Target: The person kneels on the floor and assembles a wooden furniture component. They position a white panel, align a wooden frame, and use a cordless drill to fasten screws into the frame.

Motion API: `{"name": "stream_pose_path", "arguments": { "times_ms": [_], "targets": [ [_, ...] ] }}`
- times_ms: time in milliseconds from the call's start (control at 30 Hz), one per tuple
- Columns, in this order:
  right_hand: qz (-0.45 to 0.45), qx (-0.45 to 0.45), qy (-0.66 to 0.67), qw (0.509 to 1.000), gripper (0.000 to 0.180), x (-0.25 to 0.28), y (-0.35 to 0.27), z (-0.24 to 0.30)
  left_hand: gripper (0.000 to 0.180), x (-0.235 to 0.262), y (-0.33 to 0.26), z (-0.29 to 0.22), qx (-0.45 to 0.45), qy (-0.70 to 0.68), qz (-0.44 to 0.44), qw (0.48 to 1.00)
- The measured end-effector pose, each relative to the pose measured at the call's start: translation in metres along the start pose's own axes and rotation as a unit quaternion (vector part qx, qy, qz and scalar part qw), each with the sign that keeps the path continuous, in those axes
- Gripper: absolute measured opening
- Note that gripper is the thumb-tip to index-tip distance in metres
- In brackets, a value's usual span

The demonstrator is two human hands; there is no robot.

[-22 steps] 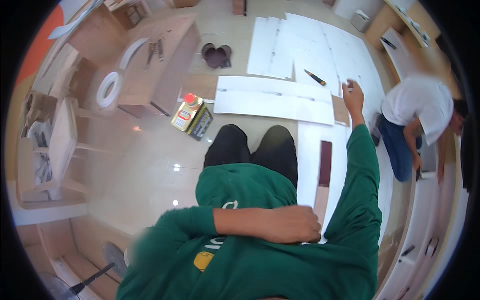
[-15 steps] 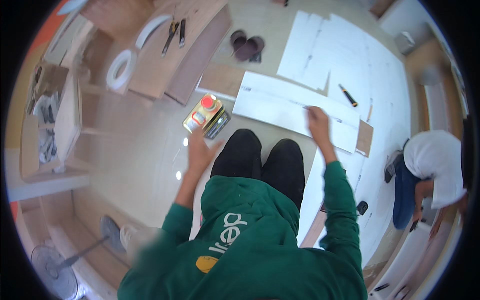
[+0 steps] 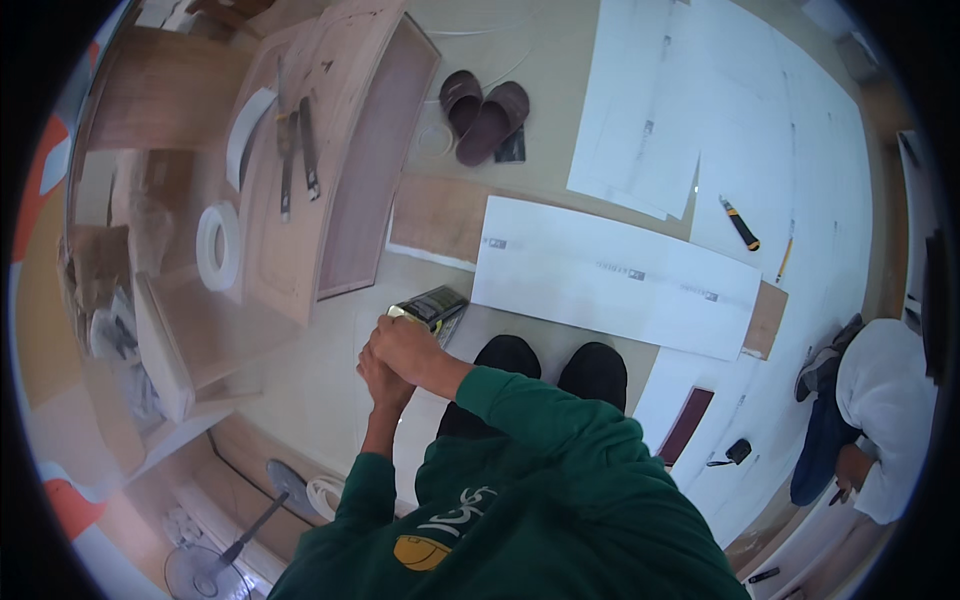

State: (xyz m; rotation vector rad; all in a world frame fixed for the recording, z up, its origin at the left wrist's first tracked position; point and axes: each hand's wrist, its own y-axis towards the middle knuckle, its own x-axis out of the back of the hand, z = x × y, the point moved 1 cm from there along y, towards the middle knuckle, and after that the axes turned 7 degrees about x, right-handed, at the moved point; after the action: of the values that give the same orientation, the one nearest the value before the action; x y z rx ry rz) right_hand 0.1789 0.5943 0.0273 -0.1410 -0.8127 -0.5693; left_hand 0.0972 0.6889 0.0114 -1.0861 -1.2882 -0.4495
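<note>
Together, 2 hands [image 3: 408,347] clasp the metal can [image 3: 436,306] between the wooden cabinet [image 3: 350,130] and white board [image 3: 590,257], brown slippers [image 3: 492,125] beyond.

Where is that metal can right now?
In the head view, the metal can is left of centre, at the person's left hand and right hand, beside the near left corner of the long white board.

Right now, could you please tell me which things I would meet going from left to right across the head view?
White roll → can → dark red strip → utility knife → pencil → co-worker's white shirt.
</note>
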Motion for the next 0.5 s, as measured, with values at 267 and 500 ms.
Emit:
{"name": "stream_pose_path", "arguments": {
  "times_ms": [267, 500],
  "targets": [
    [-0.212, -0.067, 0.226, 0.948, 0.023, 0.028, 0.021, -0.11, 0.086, -0.004, 0.053, 0.01, 0.051, -0.053, -0.152, 0.986],
    [-0.128, -0.306, 0.104, 0.938, 0.047, -0.047, 0.022, -0.219, 0.091, 0.006, 0.054, -0.002, 0.019, -0.103, -0.168, 0.98]
  ]
}}
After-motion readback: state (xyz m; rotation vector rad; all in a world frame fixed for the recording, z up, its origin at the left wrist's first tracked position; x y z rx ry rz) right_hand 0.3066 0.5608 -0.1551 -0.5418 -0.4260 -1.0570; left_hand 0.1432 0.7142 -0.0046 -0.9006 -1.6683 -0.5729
